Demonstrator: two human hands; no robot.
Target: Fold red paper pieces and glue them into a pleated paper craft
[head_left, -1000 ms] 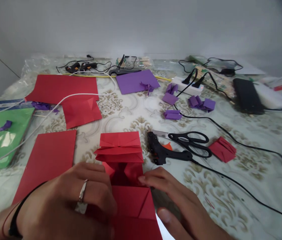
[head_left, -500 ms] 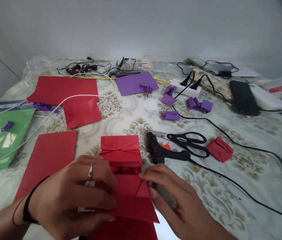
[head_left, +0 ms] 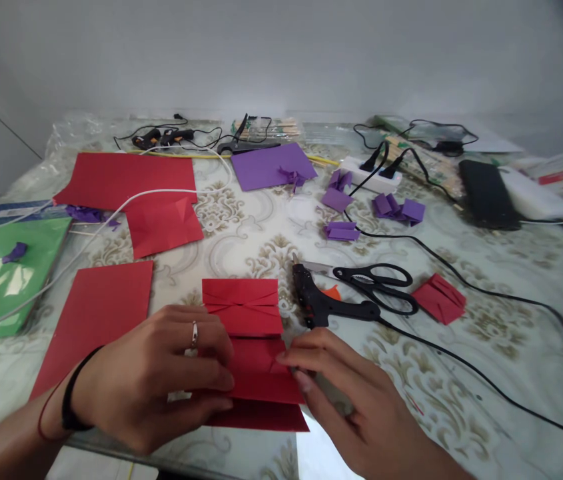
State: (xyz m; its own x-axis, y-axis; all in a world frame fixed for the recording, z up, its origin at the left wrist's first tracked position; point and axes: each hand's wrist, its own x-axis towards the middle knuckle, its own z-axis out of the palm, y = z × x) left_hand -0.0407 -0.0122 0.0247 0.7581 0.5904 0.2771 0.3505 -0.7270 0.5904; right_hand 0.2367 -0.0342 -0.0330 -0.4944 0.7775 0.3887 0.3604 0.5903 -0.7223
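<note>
A creased sheet of red paper (head_left: 256, 360) lies in front of me, folded across into bands, with its near flap lifted off the layer beneath. My left hand (head_left: 161, 377), wearing a ring and a black wristband, pinches the left side of that flap between thumb and fingers. At the right edge, my right hand (head_left: 346, 393) grips the paper between thumb and fingertips. Just beyond the right hand lie a black glue gun (head_left: 328, 307) and black-handled scissors (head_left: 376, 280). The left hand partly covers a flat red sheet (head_left: 101, 313).
A folded red piece (head_left: 440, 299) lies right of the scissors. Purple folded pieces (head_left: 341, 231) sit near a white power strip (head_left: 368, 175) with black cables. Red sheets (head_left: 131, 177), a purple sheet (head_left: 266, 167) and a green pack (head_left: 11, 287) lie farther back and left. A white cord (head_left: 161, 192) crosses them.
The near part of the red paper has moved up and away from me, so the table's front edge now shows. Both hands still hold it; the left has shifted slightly right.
</note>
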